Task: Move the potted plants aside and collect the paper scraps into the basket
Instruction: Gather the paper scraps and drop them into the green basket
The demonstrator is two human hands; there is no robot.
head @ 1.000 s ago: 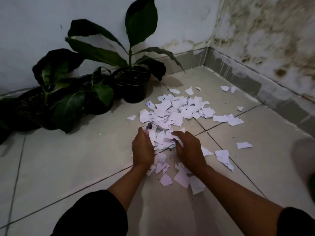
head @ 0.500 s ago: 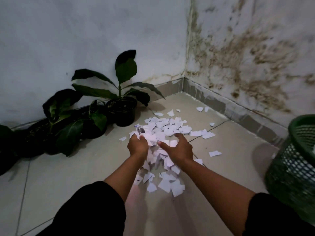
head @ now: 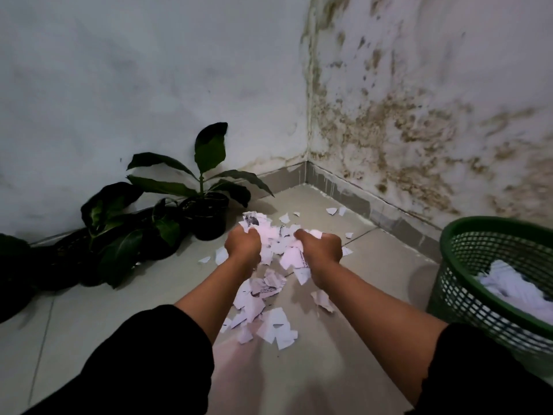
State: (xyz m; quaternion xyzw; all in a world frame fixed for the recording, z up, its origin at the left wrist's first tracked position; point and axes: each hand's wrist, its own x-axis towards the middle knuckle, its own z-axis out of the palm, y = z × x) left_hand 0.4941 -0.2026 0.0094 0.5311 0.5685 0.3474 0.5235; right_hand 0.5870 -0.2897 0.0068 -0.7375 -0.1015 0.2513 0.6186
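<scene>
Paper scraps (head: 278, 247), torn white bits, sit bunched between the left hand (head: 243, 245) and right hand (head: 320, 247), both curled round one shared clump, likely for the green mesh plastic basket (head: 466, 235) at right. More scraps litter the floor. Three dark-leaved potted plants (head: 206, 211) line the wall, out of the way.

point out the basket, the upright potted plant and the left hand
basket (head: 490, 224): head view, on its green rim at the far side
potted plant (head: 209, 223): head view, on the black pot's front wall
left hand (head: 243, 245): head view, on the back of the hand, gripping paper scraps (head: 276, 324)
</scene>
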